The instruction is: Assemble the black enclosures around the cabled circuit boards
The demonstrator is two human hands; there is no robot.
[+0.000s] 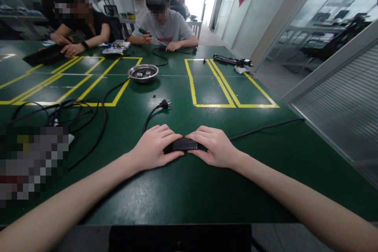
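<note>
A black power adapter (185, 145), a small ridged block, lies low over the green tabletop between my hands. My left hand (155, 146) grips its left end with thumb and fingers, and my right hand (213, 146) grips the right end. Both ends are hidden by the fingers. A black cord with a two-pin plug (164, 104) runs out behind my left hand. Another black cord (265, 127) stretches from behind my right hand toward the table's right edge.
A metal bowl (143, 72) with small metal parts stands ahead on the left. Coiled black cables (73, 114) lie at left, by a blurred-out object. Yellow tape (193, 90) marks the green table (147, 201). A folded black stand (232, 61) lies far right. Two people sit opposite; one holds a screwdriver (144, 32).
</note>
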